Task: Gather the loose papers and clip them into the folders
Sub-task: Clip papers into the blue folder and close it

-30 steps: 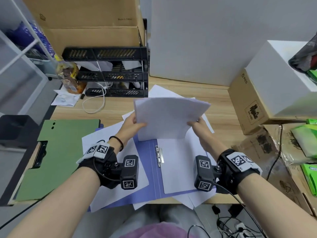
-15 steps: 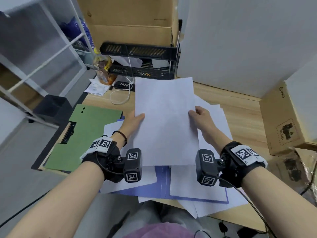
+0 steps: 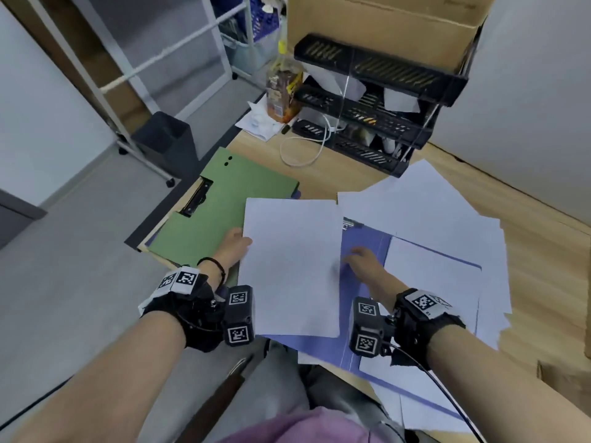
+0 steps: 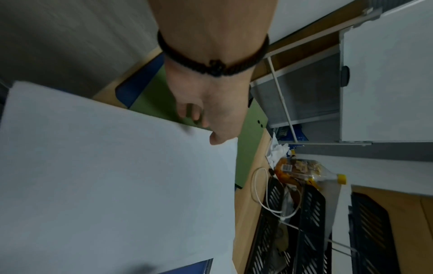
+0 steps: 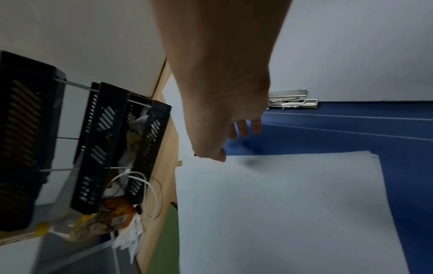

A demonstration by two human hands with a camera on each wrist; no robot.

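Observation:
A stack of white papers [image 3: 291, 266] [image 4: 112, 181] [image 5: 281, 213] lies flat over the left half of the open blue folder [image 3: 364, 247] [image 5: 351, 126]. My left hand [image 3: 235, 244] [image 4: 206, 128] pinches the stack's left edge, thumb on top. My right hand [image 3: 359, 259] [image 5: 234, 140] hovers at the stack's right edge with fingers spread over the folder, only the thumb tip near the paper. The folder's metal clip [image 3: 350, 223] [image 5: 290, 101] shows just beyond the stack. A closed green folder [image 3: 224, 203] [image 4: 248, 148] lies to the left. More loose sheets [image 3: 447, 206] lie around the blue folder.
A black tiered tray [image 3: 377, 100] stands at the back of the wooden table [image 3: 543, 251], with a bottle [image 3: 283, 87], a white cable [image 3: 303, 151] and crumpled tissue beside it. A cardboard box [image 3: 383, 14] sits on top. A black bin [image 3: 166, 139] stands on the floor, left.
The paper stack came down from upright to flat over the blue folder's left half. My right hand released its edge. The head view swung left and down.

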